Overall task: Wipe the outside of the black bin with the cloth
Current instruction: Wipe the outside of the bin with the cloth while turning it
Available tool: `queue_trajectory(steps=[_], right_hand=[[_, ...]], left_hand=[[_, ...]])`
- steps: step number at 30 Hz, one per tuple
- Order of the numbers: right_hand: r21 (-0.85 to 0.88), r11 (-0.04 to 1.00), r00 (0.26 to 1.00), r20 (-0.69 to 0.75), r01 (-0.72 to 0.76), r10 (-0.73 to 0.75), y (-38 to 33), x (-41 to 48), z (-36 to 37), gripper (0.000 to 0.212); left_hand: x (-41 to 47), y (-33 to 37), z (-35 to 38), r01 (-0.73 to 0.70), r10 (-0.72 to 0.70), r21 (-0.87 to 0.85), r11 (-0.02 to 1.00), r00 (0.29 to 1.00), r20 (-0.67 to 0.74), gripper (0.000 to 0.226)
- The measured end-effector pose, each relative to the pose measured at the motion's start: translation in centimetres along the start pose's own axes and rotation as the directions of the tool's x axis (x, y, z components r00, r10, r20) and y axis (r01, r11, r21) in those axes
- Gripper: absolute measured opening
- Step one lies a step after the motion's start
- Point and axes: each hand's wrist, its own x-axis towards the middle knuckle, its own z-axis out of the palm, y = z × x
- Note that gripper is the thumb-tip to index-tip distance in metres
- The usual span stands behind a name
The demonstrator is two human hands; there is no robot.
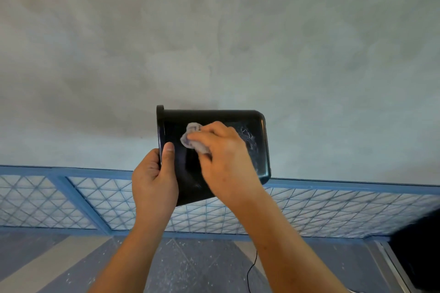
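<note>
The black bin (252,126) is held up sideways in front of me, its rim to the left and its base to the right. My left hand (153,181) grips the rim, thumb on the outer wall. My right hand (226,157) holds a crumpled grey cloth (190,137) and presses it against the bin's outer side, near the rim end. Pale scratch marks or smears show on the wall close to the base. Part of the cloth is hidden under my fingers.
A grey plastered wall (214,31) fills the view behind the bin. Below runs a blue-framed mesh panel (71,200). A thin black cable (252,269) hangs by my right forearm, and a dark object (421,245) sits at the lower right.
</note>
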Motion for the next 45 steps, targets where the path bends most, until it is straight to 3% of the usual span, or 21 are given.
queue_trajectory(steps=[6,13,18,21,27,33,35,39,45], right_hand=[[0.077,0.992,0.973,-0.199,-0.102,0.116,2.7,1.3,-2.1,0.025],[-0.010,0.998,0.998,-0.008,0.059,-0.060,-1.6,-2.7,0.2,0.036],[0.002,0.995,0.985,-0.141,-0.099,0.098,1.7,-2.2,-1.5,0.032],[-0.010,0.997,0.974,-0.217,-0.074,0.070,0.8,-0.4,-1.7,0.029],[-0.067,0.994,0.996,-0.032,0.082,-0.084,-2.9,-4.3,0.7,0.032],[-0.083,0.988,0.981,-0.150,-0.132,0.119,0.3,-3.0,-1.5,0.033],[-0.099,0.992,0.986,-0.156,-0.081,0.064,-0.6,-2.4,-1.3,0.032],[-0.104,0.993,0.997,-0.036,0.064,-0.068,-2.6,-4.2,-0.4,0.036],[-0.025,0.977,0.944,-0.264,-0.211,0.197,3.1,-1.4,-3.7,0.025]], left_hand=[[-0.8,1.3,-0.8,-0.103,0.101,0.077,0.992,0.994,0.031,0.052],[-1.0,1.0,-1.6,-0.037,0.038,0.021,0.999,0.999,-0.018,0.057],[-1.0,1.3,-2.5,-0.052,0.052,0.047,0.998,0.999,-0.011,0.059],[-1.7,1.9,-2.2,-0.058,0.057,0.019,0.998,0.998,0.008,0.057],[-1.7,1.7,-2.3,-0.005,0.005,0.001,1.000,1.000,-0.027,0.056],[-2.0,2.0,-2.7,-0.032,0.032,0.040,0.999,0.999,0.010,0.057],[-2.1,2.0,-2.5,-0.019,0.019,0.019,1.000,1.000,0.003,0.061],[-1.7,1.9,-2.8,-0.001,0.001,-0.010,1.000,1.000,-0.016,0.062],[-2.2,2.2,-3.3,-0.081,0.080,0.047,0.996,0.997,0.017,0.051]])
